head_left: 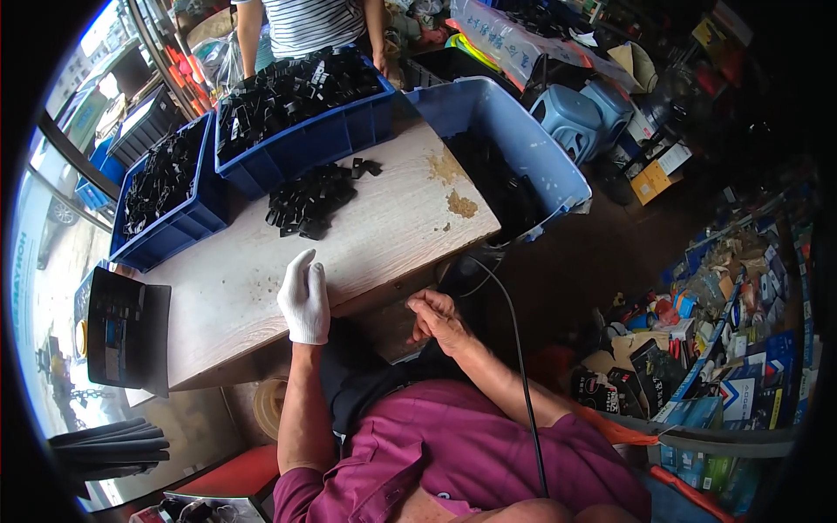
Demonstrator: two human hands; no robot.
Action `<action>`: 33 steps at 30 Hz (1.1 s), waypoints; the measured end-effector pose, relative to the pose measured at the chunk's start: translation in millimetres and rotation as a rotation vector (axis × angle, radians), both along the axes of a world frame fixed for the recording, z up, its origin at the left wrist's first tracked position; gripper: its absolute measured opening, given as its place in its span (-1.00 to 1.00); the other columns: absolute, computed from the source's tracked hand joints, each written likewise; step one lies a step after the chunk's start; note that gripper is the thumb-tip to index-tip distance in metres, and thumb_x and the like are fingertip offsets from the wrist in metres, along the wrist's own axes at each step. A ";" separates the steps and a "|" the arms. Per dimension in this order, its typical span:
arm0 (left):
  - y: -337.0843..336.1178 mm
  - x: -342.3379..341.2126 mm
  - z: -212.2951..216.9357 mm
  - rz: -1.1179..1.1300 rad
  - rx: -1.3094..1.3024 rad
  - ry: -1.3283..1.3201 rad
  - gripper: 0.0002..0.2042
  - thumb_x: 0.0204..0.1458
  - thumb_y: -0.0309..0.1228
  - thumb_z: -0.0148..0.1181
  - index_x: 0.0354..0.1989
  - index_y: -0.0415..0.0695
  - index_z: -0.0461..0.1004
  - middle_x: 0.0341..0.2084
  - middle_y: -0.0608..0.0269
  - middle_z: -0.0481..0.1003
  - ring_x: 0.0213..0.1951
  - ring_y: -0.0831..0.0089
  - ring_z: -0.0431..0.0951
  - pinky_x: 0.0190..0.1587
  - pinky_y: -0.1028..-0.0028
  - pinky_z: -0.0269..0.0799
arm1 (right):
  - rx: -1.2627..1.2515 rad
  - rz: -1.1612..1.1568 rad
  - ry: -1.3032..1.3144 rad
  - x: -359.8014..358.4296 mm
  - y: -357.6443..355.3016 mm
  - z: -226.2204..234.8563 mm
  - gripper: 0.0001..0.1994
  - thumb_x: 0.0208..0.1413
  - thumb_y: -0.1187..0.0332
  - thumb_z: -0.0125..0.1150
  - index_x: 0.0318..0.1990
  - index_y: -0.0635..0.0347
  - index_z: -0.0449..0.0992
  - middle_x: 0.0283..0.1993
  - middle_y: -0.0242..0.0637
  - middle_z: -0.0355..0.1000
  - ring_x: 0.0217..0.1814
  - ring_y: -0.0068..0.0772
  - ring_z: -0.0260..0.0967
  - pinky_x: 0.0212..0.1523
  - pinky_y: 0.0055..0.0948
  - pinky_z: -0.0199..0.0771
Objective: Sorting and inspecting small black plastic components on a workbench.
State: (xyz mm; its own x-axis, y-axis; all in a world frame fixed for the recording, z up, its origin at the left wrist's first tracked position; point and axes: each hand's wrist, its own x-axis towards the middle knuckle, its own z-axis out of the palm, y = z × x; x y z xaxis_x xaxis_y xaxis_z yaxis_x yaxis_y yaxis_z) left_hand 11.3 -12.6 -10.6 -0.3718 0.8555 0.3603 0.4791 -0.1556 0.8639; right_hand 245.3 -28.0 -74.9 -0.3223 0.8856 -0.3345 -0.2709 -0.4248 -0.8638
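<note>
Seen from the head camera looking down, the left hand (303, 297), in a white glove, lies flat and released on the near edge of a pale wooden desk (392, 218), fingers together, grasping nothing. Ahead of it, a little way up the desk and not touching it, sits a loose pile of small black plastic parts (309, 200), the nearest thing to that hand. The bare right hand (438, 318) hangs just off the desk's near edge, fingers curled loosely inward; whether it holds anything I cannot tell. Three blue plastic bins stand at the far side: one at the left (170, 218) and one in the middle (305, 139), both heaped with the same black parts, and a larger one at the right (514, 139), tilted off the desk corner. A black tray (122, 327) rests on the desk's left end. A thin black cable (523, 366) runs down past the person's magenta shirt (462, 453). Another person in a striped top (309, 22) stands behind the bins. Two blue plastic stools (580, 113) and cluttered boxes of goods fill the floor on the right.
</note>
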 end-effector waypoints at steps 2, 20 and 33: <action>-0.9 1.0 2.5 -0.002 0.019 0.035 -0.78 0.20 -0.52 0.10 -0.03 -0.33 0.50 -0.20 -0.03 0.59 -0.14 0.31 0.62 -0.01 0.42 0.46 | -0.017 -0.011 -0.007 -2.7 -1.5 -1.9 -0.83 0.23 0.28 0.15 -0.23 0.22 0.47 -0.72 -0.46 0.19 -0.69 -0.56 0.28 -0.53 -0.33 0.62; -5.4 -1.0 3.8 -0.008 0.115 0.086 -0.76 0.17 -0.49 0.15 -0.01 -0.29 0.51 -0.33 -0.01 0.56 -0.38 0.37 0.54 -0.18 0.44 0.47 | -0.130 -0.196 -0.256 -7.5 -8.5 -25.3 -0.77 0.23 0.21 0.12 -0.21 0.22 0.47 -0.70 -0.42 0.22 -0.72 -0.50 0.30 -0.60 -0.33 0.60; -6.7 0.4 3.4 -0.028 0.109 0.096 -0.78 0.18 -0.50 0.14 -0.04 -0.32 0.50 -0.20 -0.11 0.58 -0.18 0.17 0.63 -0.07 0.37 0.49 | -0.171 -0.137 -0.327 -7.4 -14.7 -30.2 -0.75 0.24 0.18 0.13 -0.17 0.20 0.47 -0.66 -0.41 0.25 -0.67 -0.51 0.34 -0.55 -0.38 0.59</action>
